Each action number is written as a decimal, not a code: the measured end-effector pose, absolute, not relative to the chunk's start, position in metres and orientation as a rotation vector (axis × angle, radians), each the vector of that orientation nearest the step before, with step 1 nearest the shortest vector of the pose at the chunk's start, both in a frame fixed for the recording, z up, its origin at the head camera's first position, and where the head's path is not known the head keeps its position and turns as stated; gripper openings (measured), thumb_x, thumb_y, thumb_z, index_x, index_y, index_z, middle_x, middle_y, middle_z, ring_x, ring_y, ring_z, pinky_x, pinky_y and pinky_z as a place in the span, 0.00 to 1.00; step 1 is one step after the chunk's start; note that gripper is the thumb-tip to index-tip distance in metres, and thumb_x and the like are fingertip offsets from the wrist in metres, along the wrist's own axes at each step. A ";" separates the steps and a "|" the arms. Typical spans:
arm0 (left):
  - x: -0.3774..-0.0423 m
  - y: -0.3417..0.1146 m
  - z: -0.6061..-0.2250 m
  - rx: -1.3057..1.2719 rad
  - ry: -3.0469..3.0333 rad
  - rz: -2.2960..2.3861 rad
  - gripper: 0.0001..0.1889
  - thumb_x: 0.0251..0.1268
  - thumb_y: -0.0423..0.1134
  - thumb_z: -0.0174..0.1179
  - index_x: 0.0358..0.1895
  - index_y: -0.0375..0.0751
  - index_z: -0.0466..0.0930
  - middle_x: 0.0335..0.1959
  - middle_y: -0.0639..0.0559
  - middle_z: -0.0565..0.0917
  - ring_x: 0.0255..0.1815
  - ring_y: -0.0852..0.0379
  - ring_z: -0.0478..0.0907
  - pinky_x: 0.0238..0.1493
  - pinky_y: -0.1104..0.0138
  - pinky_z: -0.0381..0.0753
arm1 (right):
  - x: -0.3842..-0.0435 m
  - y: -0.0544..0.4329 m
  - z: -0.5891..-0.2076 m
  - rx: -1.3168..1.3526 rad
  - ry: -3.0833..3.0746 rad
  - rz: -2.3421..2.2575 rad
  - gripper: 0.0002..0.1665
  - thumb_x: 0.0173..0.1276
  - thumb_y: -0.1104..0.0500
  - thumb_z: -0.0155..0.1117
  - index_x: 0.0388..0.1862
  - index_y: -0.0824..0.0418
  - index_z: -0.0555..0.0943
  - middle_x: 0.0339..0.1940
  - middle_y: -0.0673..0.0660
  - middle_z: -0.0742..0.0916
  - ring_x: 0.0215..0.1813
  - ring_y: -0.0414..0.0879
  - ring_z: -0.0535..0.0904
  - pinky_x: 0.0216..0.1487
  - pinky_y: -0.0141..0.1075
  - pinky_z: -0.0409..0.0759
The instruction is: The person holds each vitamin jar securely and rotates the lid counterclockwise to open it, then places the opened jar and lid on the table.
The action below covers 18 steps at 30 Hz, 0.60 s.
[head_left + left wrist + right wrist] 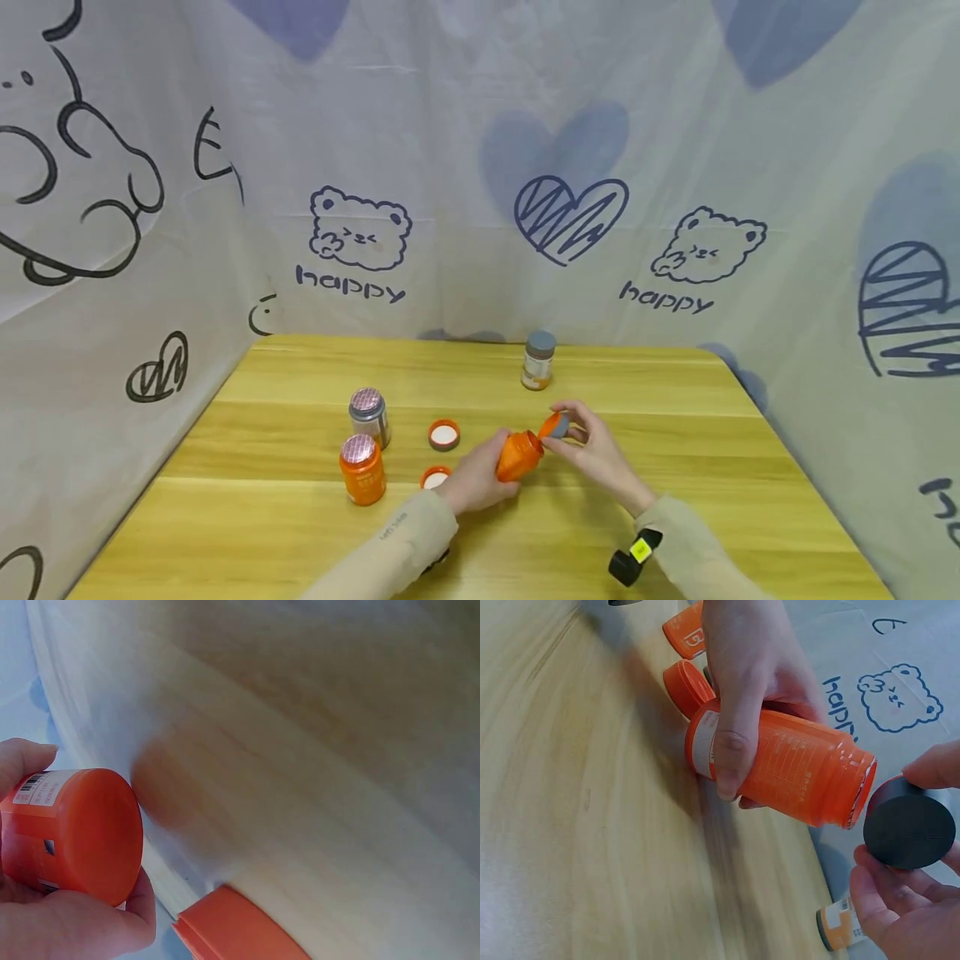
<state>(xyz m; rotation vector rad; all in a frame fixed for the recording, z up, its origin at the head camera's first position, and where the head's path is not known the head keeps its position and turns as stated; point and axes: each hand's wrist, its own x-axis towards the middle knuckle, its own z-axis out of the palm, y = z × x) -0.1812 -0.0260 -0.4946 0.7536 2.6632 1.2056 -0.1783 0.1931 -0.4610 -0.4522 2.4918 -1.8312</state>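
My left hand grips an orange bottle around its body, above the table. The bottle lies tilted on its side, its uncapped mouth pointing right. A grey screw cap with an orange inside is pinched between the thumb and fingers of my right hand. Just beyond the bottle's mouth, the cap overlaps the rim in the head view. The left wrist view shows the bottle's round base and part of a white barcode label.
On the left stand an orange bottle and a grey bottle, both with pinkish foil-like tops. Two caps, a farther one and a nearer one, lie inside up beside my left hand. A grey-capped bottle stands near the table's back edge.
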 end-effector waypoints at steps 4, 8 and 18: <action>-0.180 -0.025 -0.492 0.751 2.668 1.187 0.28 0.54 0.32 0.71 0.58 0.46 0.70 0.39 0.53 0.80 0.36 0.58 0.74 0.41 0.65 0.74 | -0.178 0.196 -0.465 -0.426 2.482 -1.847 0.29 0.67 0.65 0.69 0.64 0.66 0.70 0.59 0.71 0.77 0.54 0.52 0.83 0.47 0.28 0.82; -0.180 -0.026 -0.490 0.763 2.672 1.163 0.28 0.54 0.33 0.71 0.58 0.45 0.69 0.38 0.53 0.79 0.35 0.59 0.73 0.40 0.66 0.73 | -0.180 0.199 -0.466 -0.365 2.504 -1.839 0.29 0.66 0.66 0.69 0.64 0.65 0.69 0.58 0.70 0.76 0.48 0.43 0.83 0.44 0.29 0.82; -0.182 -0.028 -0.494 0.777 2.690 1.152 0.28 0.52 0.34 0.72 0.56 0.44 0.70 0.37 0.54 0.79 0.34 0.60 0.73 0.39 0.68 0.73 | -0.187 0.198 -0.467 -0.283 2.599 -1.773 0.29 0.66 0.65 0.69 0.63 0.62 0.69 0.57 0.67 0.76 0.53 0.53 0.82 0.50 0.32 0.81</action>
